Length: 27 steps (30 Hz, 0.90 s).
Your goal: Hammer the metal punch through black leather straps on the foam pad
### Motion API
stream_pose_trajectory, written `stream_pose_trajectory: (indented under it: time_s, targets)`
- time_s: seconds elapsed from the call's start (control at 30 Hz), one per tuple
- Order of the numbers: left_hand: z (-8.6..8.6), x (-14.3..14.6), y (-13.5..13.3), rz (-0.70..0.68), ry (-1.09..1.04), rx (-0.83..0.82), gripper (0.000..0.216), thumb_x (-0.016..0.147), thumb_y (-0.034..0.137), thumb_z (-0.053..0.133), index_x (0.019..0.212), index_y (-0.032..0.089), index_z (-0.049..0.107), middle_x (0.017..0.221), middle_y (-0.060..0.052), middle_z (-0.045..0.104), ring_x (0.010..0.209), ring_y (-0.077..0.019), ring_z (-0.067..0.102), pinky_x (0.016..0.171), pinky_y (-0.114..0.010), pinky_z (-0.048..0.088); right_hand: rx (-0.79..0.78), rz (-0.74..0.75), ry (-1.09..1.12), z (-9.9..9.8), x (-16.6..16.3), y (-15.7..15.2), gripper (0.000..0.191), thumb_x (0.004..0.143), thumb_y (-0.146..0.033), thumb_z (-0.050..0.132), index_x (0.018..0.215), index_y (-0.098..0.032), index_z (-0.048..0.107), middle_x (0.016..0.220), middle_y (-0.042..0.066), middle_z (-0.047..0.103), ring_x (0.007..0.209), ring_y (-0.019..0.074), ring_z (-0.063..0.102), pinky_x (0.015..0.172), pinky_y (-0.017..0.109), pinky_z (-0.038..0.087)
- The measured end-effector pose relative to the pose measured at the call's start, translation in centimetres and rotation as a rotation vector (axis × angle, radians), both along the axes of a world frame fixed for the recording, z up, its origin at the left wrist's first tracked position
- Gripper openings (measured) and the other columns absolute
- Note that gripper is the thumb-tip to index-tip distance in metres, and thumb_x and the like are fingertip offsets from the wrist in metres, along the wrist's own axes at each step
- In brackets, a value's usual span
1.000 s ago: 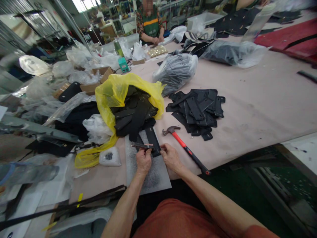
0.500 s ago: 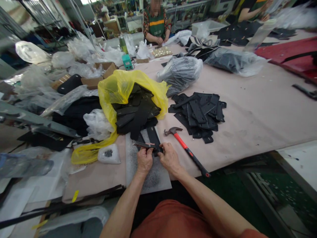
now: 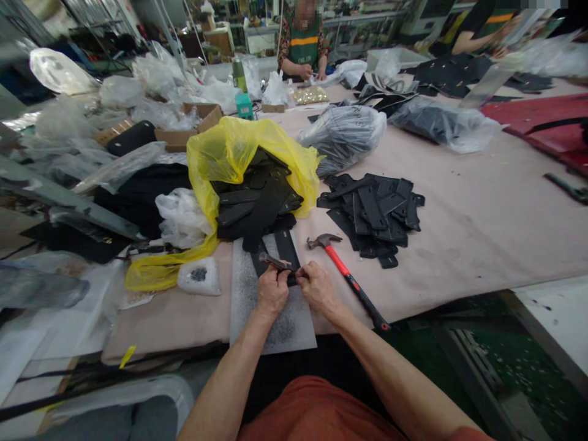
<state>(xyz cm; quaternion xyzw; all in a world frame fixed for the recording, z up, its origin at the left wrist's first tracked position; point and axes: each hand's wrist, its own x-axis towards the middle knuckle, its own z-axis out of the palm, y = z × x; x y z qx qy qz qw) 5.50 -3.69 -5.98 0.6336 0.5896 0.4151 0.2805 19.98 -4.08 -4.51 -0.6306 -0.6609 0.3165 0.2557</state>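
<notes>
My left hand (image 3: 274,293) is closed, thumb and fingers pinching a narrow black strip (image 3: 275,261) with a shiny end that points up and left. Close beside it, my right hand (image 3: 318,290) has its fingertips pinched together at the strip's right end; whatever small thing they hold is hidden. Beneath both hands lies a speckled grey board (image 3: 248,318) on the table. A flat black piece (image 3: 287,247) rests on its far part. To the right of my right hand lies a claw hammer (image 3: 342,266) with a red and black handle.
A yellow plastic bag (image 3: 206,162) full of black pieces stands beyond my hands. Right of it is a loose pile of black pieces (image 3: 376,211). A small white bag (image 3: 199,277) of dark bits sits left. Across the table (image 3: 459,233) a co-worker (image 3: 303,52) handles something.
The black strip has tilted, its right end now lower. My right fingertips have drawn together at that end. The whole view has shifted slightly; the hammer and piles stay put.
</notes>
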Motion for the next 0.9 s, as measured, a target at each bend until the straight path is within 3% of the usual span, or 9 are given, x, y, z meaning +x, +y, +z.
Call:
stream_pose_trajectory:
  time_s: [0.13, 0.23, 0.37, 0.53, 0.63, 0.7, 0.8, 0.9]
  targets:
    - [0.1, 0.1, 0.1, 0.013, -0.007, -0.003, 0.020, 0.086, 0.015, 0.051, 0.096, 0.021, 0.068, 0.098, -0.004, 0.073, 0.094, -0.0185, 0.068, 0.088, -0.031, 0.054, 0.011, -0.053, 0.345, 0.1, 0.6, -1.2, 0.005, 0.077, -0.019, 0.052, 0.074, -0.020, 0.056, 0.079, 0.001, 0.054, 0.076, 0.0161, 0.053, 0.071, 0.028, 0.042]
    - [0.3, 0.1, 0.0, 0.010, -0.019, -0.007, 0.020, 0.086, 0.015, 0.052, 0.096, 0.021, 0.068, 0.098, -0.004, 0.073, 0.093, -0.0184, 0.068, 0.087, -0.031, 0.054, -0.095, -0.108, 0.623, 0.4, 2.1, -3.5, 0.007, 0.079, -0.026, 0.054, 0.077, -0.020, 0.056, 0.074, -0.001, 0.055, 0.071, 0.0153, 0.053, 0.068, 0.028, 0.043]
    - [0.3, -0.1, 0.0, 0.004, -0.030, 0.004, 0.019, 0.086, 0.016, 0.052, 0.097, 0.020, 0.068, 0.098, -0.004, 0.073, 0.093, -0.0192, 0.068, 0.087, -0.032, 0.054, -0.200, -0.185, 0.712, 0.9, 5.3, -7.7, 0.015, 0.080, -0.034, 0.063, 0.080, -0.019, 0.058, 0.073, -0.001, 0.058, 0.068, 0.0144, 0.055, 0.067, 0.028, 0.045]
    - [0.0, -0.2, -0.1, 0.006, -0.046, 0.004, 0.018, 0.087, 0.018, 0.054, 0.097, 0.019, 0.069, 0.098, -0.005, 0.073, 0.094, -0.0193, 0.068, 0.088, -0.033, 0.054, -0.237, -0.337, 0.584, 0.5, 10.0, -13.3, 0.026, 0.074, -0.043, 0.071, 0.087, -0.022, 0.061, 0.074, 0.000, 0.061, 0.065, 0.0167, 0.057, 0.062, 0.030, 0.047]
    - [-0.1, -0.2, -0.1, 0.007, -0.045, 0.000, 0.019, 0.086, 0.017, 0.054, 0.097, 0.019, 0.069, 0.100, -0.004, 0.073, 0.096, -0.0190, 0.067, 0.090, -0.032, 0.054, -0.326, -0.398, 0.378, -1.4, 13.4, -16.8, 0.031, 0.079, -0.054, 0.061, 0.088, -0.024, 0.064, 0.072, 0.003, 0.065, 0.062, 0.0213, 0.060, 0.060, 0.035, 0.049]
    - [-0.1, -0.3, -0.1, 0.005, -0.047, 0.001, 0.018, 0.086, 0.017, 0.054, 0.097, 0.019, 0.069, 0.100, -0.004, 0.073, 0.095, -0.0189, 0.067, 0.090, -0.032, 0.053, -0.398, -0.421, 0.146, -3.2, 15.8, -19.1, 0.034, 0.082, -0.058, 0.051, 0.076, -0.027, 0.064, 0.061, 0.004, 0.063, 0.055, 0.0239, 0.059, 0.055, 0.038, 0.047]
    - [-0.1, -0.3, -0.1, 0.003, -0.057, 0.004, 0.018, 0.087, 0.018, 0.054, 0.097, 0.019, 0.069, 0.099, -0.004, 0.073, 0.094, -0.0187, 0.068, 0.089, -0.032, 0.054, -0.440, -0.386, -0.203, -5.8, 19.0, -22.1, 0.036, 0.080, -0.052, 0.050, 0.053, -0.030, 0.054, 0.050, 0.006, 0.058, 0.051, 0.0287, 0.060, 0.053, 0.042, 0.045]
    - [-0.1, -0.3, -0.1, 0.005, -0.072, -0.008, 0.018, 0.087, 0.019, 0.054, 0.098, 0.019, 0.069, 0.099, -0.004, 0.073, 0.092, -0.0186, 0.068, 0.086, -0.031, 0.055, -0.390, -0.357, -0.290, -6.5, 20.3, -22.9, 0.021, 0.075, -0.039, 0.051, 0.058, -0.030, 0.057, 0.061, 0.009, 0.065, 0.066, 0.0319, 0.067, 0.062, 0.043, 0.048]
